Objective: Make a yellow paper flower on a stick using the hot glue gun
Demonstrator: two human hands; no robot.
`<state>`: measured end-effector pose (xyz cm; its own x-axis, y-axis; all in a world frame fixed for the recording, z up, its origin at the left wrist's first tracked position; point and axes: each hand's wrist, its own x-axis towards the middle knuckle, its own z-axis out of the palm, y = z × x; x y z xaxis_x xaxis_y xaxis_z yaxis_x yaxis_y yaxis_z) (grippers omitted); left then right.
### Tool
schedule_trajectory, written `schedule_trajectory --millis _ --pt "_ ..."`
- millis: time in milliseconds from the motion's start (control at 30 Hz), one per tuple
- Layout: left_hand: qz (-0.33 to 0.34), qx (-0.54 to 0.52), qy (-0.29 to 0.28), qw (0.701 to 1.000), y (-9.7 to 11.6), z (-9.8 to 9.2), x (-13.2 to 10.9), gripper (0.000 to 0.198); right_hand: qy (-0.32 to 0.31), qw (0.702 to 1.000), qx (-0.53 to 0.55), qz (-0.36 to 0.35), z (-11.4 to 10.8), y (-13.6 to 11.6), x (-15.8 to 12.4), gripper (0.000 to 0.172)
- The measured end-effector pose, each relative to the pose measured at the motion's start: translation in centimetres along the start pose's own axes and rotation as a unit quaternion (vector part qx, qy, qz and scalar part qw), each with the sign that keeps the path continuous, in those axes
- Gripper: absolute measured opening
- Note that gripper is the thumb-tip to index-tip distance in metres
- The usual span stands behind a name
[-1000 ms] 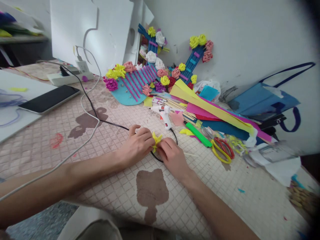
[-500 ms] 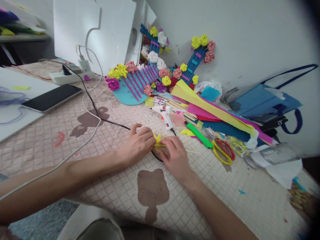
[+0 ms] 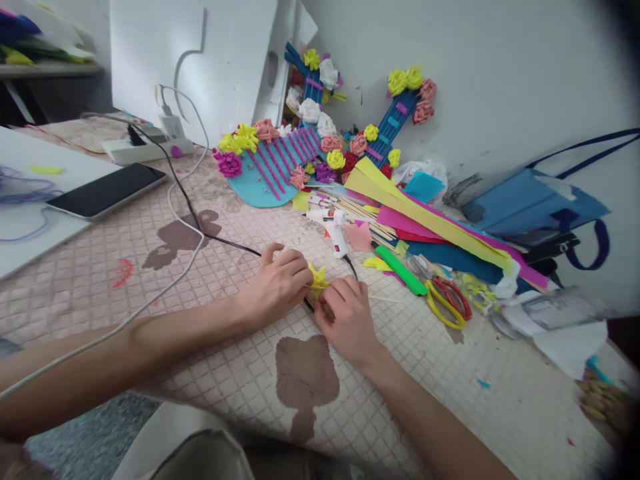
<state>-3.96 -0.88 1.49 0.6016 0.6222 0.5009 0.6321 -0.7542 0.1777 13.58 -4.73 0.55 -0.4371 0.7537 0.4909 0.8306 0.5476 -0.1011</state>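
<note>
Between my two hands is a yellow paper flower (image 3: 319,277), its pointed petals facing up. My left hand (image 3: 280,283) pinches it from the left with bent fingers. From the right, the curled fingers of my right hand (image 3: 347,317) close on its lower part. A thin wooden stick (image 3: 385,298) shows to the right of my right hand; whether it joins the flower is hidden. Just beyond the hands a white glue gun (image 3: 339,240) lies on the quilted tablecloth (image 3: 240,393), its black cord running beneath them.
Red and yellow scissors (image 3: 445,303) and a green-handled tool (image 3: 400,268) lie to the right. Behind are coloured paper strips (image 3: 425,207), sticks and a flower-decorated blue craft guitar (image 3: 260,183). A tablet (image 3: 107,191), white cable (image 3: 173,280) and power strip (image 3: 145,150) occupy the left.
My right fingers have curled in more and shifted slightly, so more of the yellow flower's petals shows. My left hand stays almost in place. The whole view has shifted a little.
</note>
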Motion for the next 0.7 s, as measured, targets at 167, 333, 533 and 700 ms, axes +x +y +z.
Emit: schedule_trajectory --millis 167,333,533,700 --pt "0.005 -0.001 0.001 1.000 -0.2 0.1 -0.1 0.013 -0.037 0.999 0.025 -0.030 0.1 0.2 -0.2 0.015" --pt "0.008 -0.002 -0.005 1.000 -0.3 0.2 -0.1 0.011 -0.015 0.995 0.097 -0.010 -0.5 0.9 -0.2 0.011" --pt "0.007 -0.013 -0.015 1.000 -0.1 0.0 -0.1 0.012 0.003 0.997 0.074 0.012 -0.3 1.6 -0.1 0.003" --pt "0.016 -0.020 -0.016 1.000 0.1 0.0 -0.2 0.016 -0.006 0.998 0.056 0.012 0.2 1.5 -0.1 0.007"
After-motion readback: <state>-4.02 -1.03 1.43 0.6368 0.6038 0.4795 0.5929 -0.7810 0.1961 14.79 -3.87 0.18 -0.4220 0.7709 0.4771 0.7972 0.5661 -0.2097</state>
